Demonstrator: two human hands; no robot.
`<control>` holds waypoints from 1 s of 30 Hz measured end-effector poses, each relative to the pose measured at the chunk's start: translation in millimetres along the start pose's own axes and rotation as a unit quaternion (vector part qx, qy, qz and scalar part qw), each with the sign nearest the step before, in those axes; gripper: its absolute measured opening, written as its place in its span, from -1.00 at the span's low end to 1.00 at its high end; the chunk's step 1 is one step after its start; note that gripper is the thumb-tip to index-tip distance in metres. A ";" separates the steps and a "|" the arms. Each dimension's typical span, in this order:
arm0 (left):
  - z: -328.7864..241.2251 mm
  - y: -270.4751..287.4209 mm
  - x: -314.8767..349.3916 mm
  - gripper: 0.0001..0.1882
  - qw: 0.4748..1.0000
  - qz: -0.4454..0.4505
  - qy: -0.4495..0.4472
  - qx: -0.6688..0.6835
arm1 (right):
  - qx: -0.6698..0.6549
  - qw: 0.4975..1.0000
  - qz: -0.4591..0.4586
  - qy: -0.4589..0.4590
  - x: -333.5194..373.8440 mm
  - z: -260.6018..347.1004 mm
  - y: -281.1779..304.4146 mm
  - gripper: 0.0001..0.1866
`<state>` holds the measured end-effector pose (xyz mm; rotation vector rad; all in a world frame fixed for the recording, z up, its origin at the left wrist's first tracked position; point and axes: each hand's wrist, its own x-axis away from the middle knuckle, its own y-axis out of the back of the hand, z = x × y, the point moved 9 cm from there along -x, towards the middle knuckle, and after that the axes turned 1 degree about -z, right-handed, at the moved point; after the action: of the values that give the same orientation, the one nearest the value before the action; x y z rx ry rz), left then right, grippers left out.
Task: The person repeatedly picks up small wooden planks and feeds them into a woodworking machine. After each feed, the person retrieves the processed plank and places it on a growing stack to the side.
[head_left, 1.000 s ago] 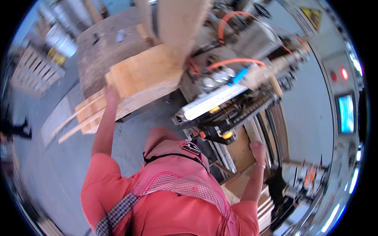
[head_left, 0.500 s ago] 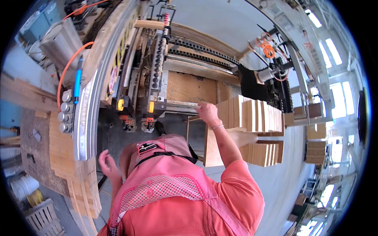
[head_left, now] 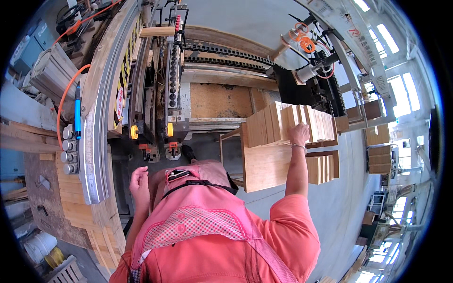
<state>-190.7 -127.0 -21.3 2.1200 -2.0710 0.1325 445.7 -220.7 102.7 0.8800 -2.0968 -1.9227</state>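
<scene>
Item one: boards (head_left: 277, 123), pale wood, set in a row on the bench (head_left: 265, 170) at the person's right; they stand face to face, pressed close, seemingly so that each props its neighbour and the upper edges stay within reach; the visible edges run lengthwise away from the person, while the row itself extends left to right; lower ends hidden, so full height cannot be told.

Item two: right hand (head_left: 298, 134), arm outstretched, fingers bent over the near part of the row; whether it grips a board or merely rests on it cannot be told.

Item three: left hand (head_left: 139, 184), raised beside the apron (head_left: 193, 226); fingers loosely curved and parted, nothing held; probably kept near the body because the right does the reaching.

Item four: shorter row (head_left: 320, 170) of similar pieces, nearer the person, likewise on edge.

Item five: machine (head_left: 172, 70) with long rails, ahead; the bench stands just beside it, presumably for short carrying.
</scene>
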 end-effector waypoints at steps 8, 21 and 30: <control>8.1 -6.4 -0.3 -0.82 0.999 0.013 0.020 0.023 | 0.002 0.999 0.038 -0.027 -2.0 -15.1 -13.1 -0.57; 11.3 -29.7 -21.3 -0.83 0.998 -0.006 0.013 0.069 | -0.120 0.983 0.007 0.136 -12.4 71.8 39.1 -0.63; -45.6 -108.9 -87.1 -0.82 0.995 0.000 -0.023 0.096 | -0.291 0.822 -0.009 0.490 -46.6 409.8 75.6 -0.60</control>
<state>-81.9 -31.0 0.5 2.2522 -2.1627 0.2978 257.9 153.7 121.9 1.3096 -0.8417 -1.4316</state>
